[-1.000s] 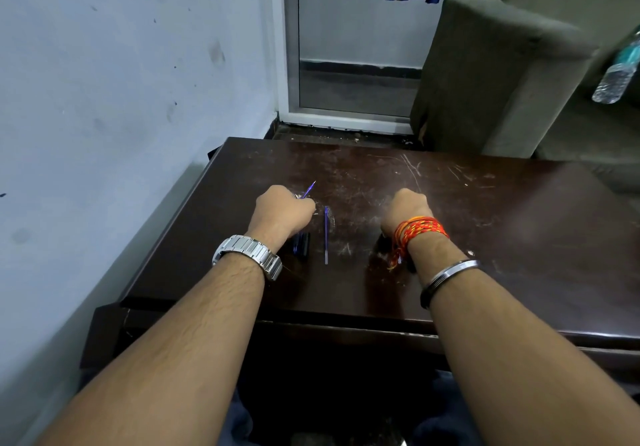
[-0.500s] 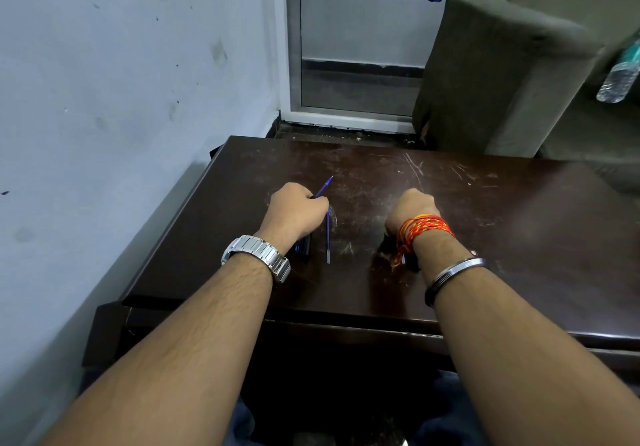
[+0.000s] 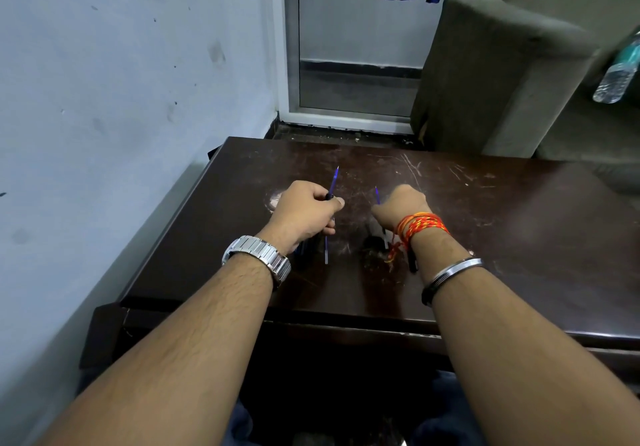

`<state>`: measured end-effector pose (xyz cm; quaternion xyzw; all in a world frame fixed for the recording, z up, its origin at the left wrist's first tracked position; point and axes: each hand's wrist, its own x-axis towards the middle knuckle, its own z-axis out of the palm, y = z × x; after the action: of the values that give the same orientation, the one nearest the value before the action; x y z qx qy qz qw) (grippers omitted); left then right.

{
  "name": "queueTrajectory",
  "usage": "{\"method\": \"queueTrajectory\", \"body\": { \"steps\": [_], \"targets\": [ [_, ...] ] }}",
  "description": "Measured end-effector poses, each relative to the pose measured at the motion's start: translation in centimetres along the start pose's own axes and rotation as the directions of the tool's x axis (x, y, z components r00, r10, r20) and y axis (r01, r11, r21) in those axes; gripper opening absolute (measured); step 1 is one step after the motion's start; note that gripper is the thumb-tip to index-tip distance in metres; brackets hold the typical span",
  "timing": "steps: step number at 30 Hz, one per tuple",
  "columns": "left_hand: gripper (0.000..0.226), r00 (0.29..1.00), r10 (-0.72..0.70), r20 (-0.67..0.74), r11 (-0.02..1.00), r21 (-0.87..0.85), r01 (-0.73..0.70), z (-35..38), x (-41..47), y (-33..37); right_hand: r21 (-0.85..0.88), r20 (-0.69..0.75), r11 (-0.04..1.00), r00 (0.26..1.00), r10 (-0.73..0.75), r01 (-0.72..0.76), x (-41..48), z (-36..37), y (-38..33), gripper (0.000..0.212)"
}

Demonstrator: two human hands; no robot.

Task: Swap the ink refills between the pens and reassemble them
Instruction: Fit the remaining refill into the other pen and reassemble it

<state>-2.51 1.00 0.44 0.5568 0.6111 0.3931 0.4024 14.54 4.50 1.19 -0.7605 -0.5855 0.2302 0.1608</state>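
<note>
The right hand (image 3: 401, 208) hides all but the tip of its refill (image 3: 377, 195). Dark pen parts (image 3: 412, 263) beneath it blur into shadow.

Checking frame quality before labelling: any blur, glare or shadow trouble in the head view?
Head view: left hand and right hand, each gripping a refill, fairly sharp; water bottle at the right edge smeared; soft glare on the right side of the table; dark pen parts under the right wrist lost in shadow.

refill (image 3: 326, 251) on table (image 3: 519, 237), armchair (image 3: 491, 75) behind
</note>
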Motion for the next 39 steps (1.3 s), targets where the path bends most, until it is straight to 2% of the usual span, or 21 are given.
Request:
{"method": "queueTrajectory", "body": {
  "steps": [2,6,10,15,18,19,21,23,25,27,30,32,33,35,36,39],
  "targets": [
    [0.018,1.0,-0.003,-0.002,1.0,0.01,0.003,-0.1,-0.1,0.0,-0.007,-0.008,1.0,1.0,-0.004,0.004,0.1,0.1,0.0,0.022],
    [0.017,1.0,-0.028,-0.008,0.999,0.017,0.028,-0.4,-0.2,-0.1,-0.066,0.006,0.997,0.999,0.036,-0.036,0.3,0.5,0.6,0.014],
    [0.02,0.999,-0.036,0.0,0.998,0.056,0.036,-0.5,-0.4,-0.1,-0.08,-0.042,0.995,0.997,0.064,-0.067,0.5,0.5,1.3,0.036],
    [0.023,0.999,-0.04,0.008,0.996,0.078,0.039,-0.5,-0.6,0.1,-0.109,-0.084,0.993,0.995,0.044,-0.053,0.2,0.4,1.4,0.036],
    [0.024,0.999,-0.027,0.021,0.993,0.112,0.025,-0.5,-0.7,0.2,0.024,-0.146,0.999,0.989,-0.034,0.038,0.3,0.1,0.1,0.031],
    [0.024,0.999,-0.023,0.022,0.992,0.123,0.02,-0.5,-0.7,0.2,0.143,-0.102,0.987,0.993,-0.053,0.067,0.3,0.1,-0.6,0.034],
    [0.025,1.0,-0.004,0.016,0.984,0.177,0.001,-0.6,-0.7,0.3,0.46,0.101,0.886,0.988,-0.121,0.061,-0.1,0.3,-1.9,0.04],
    [0.029,1.0,0.029,0.003,0.967,0.253,-0.029,-0.7,-0.7,0.2,0.603,0.235,0.796,0.942,-0.239,0.052,-0.5,0.9,-2.4,0.037],
    [0.032,0.999,0.042,0.003,0.963,0.266,-0.041,-0.7,-0.8,0.2,0.602,0.222,0.786,0.917,-0.331,0.138,-0.6,1.6,-2.4,0.027],
    [0.027,0.999,0.029,0.04,0.966,0.256,-0.038,-0.8,-0.8,0.3,0.628,0.123,0.753,0.93,-0.346,0.197,-0.4,1.9,-2.4,0.021],
    [0.015,0.991,-0.08,0.104,0.952,0.302,0.045,-1.4,-1.0,0.4,0.705,-0.141,0.666,0.969,-0.204,0.243,0.4,1.4,-2.6,0.027],
    [0.021,0.995,-0.095,0.005,0.943,0.32,0.089,-1.9,-0.9,0.2,0.707,-0.268,0.649,0.956,-0.121,0.281,1.0,0.8,-2.2,0.029],
    [0.024,0.994,-0.069,-0.085,0.951,0.296,0.091,-2.1,-0.8,0.1,0.666,-0.286,0.686,0.95,-0.127,0.292,1.2,0.6,-2.0,0.029],
    [0.022,0.978,-0.023,-0.207,0.98,0.19,0.063,-2.4,-0.5,0.2,0.588,-0.218,0.756,0.956,-0.197,0.289,1.1,0.7,-1.6,0.028],
    [0.017,0.979,-0.019,-0.203,0.989,0.14,0.048,-2.4,-0.4,0.4,0.587,-0.145,0.763,0.962,-0.23,0.271,0.9,1.1,-1.5,0.027],
    [0.01,0.998,-0.024,-0.052,0.988,0.154,0.032,-1.8,-0.6,0.9,0.589,-0.018,0.771,0.958,-0.286,0.241,0.3,2.1,-2.0,0.026]
  ]
}}
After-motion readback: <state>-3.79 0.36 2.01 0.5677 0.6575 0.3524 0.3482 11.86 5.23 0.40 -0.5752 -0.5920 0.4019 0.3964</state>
